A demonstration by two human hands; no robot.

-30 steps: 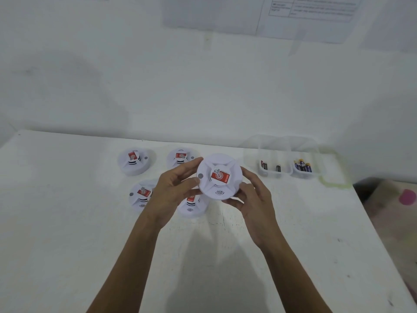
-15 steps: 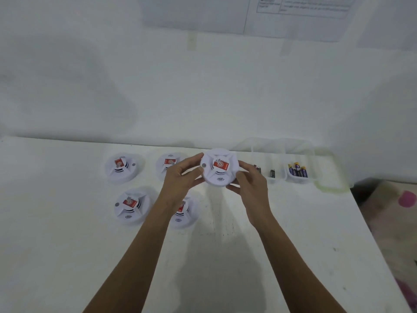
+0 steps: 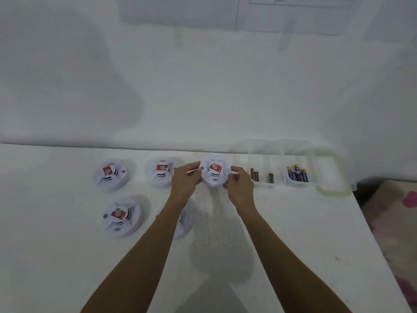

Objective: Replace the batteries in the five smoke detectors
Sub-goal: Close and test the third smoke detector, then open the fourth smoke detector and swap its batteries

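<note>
Detector (image 3: 215,173) — left hand (image 3: 184,184), right hand (image 3: 240,188) gripping | possibly touching table (image 3: 67,267)

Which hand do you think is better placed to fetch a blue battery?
Likely right hand: holding the white round smoke detector beside the clear plastic tray of blue batteries; left hand sits farther.

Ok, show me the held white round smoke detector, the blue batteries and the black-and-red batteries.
Held white round smoke detector (image 3: 215,174): head view, centre face below red label.
Blue cylindrical batteries (image 3: 297,175): head view, middle battery's body.
Black-and-red cylindrical batteries (image 3: 255,175): head view, left pair's body.
</note>
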